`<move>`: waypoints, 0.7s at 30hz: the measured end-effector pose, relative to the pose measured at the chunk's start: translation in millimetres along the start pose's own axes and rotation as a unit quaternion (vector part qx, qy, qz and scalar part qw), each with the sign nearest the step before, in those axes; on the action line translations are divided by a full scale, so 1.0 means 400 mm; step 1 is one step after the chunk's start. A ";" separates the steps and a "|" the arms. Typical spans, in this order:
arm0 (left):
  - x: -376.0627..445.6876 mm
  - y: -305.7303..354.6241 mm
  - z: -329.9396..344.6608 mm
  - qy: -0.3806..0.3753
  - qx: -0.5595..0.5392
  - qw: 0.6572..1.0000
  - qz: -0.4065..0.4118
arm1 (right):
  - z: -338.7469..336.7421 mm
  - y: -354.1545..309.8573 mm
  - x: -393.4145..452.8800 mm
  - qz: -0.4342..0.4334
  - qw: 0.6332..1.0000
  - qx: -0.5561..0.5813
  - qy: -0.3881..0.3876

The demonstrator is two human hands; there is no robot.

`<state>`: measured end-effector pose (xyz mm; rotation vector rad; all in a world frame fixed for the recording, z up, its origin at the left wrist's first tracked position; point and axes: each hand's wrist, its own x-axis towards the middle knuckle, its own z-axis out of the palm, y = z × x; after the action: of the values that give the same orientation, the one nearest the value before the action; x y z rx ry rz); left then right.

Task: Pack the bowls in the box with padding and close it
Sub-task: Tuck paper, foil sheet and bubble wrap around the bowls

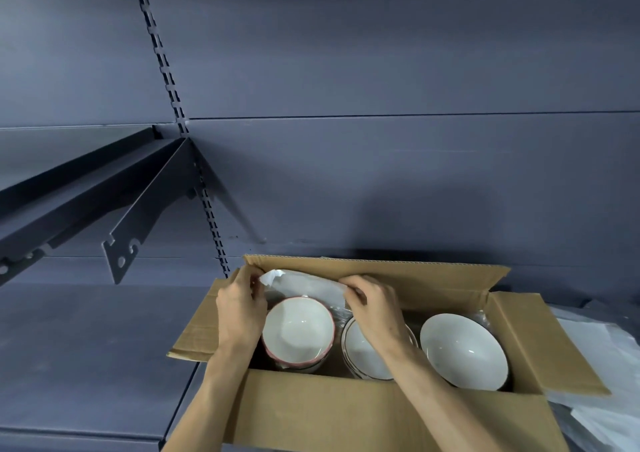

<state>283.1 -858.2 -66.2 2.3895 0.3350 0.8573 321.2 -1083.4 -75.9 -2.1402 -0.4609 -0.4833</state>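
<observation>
Open box on a shelf holding three bowls. Left hand and right hand each pinch the padding sheet along the far wall — best eased down evenly (no tugging). Fingertips partly hidden; spare sheets cut off at right.

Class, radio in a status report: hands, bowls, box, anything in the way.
Left hand and right hand both pinching padding at box back wall. Three bowl stacks inside. Flaps open. Nothing blocking.
</observation>
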 end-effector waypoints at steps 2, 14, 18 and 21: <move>-0.004 0.002 0.000 -0.015 0.012 1.000 0.000 | 0.003 0.008 -0.001 0.007 1.000 0.000 -0.011; 0.060 -0.006 -0.016 -0.128 0.092 0.986 0.047 | -0.001 -0.003 0.017 0.047 0.968 -0.225 -0.098; 0.064 -0.030 -0.026 -0.104 0.124 0.980 0.112 | -0.001 0.006 0.014 0.066 0.966 -0.225 -0.108; 0.050 -0.064 -0.018 -0.118 0.081 0.987 0.076 | 0.006 0.016 0.013 0.087 0.966 -0.217 -0.107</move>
<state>292.7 -826.1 -66.8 2.6617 0.1349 0.6231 329.2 -1084.1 -78.8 -2.6465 -0.2984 -0.2699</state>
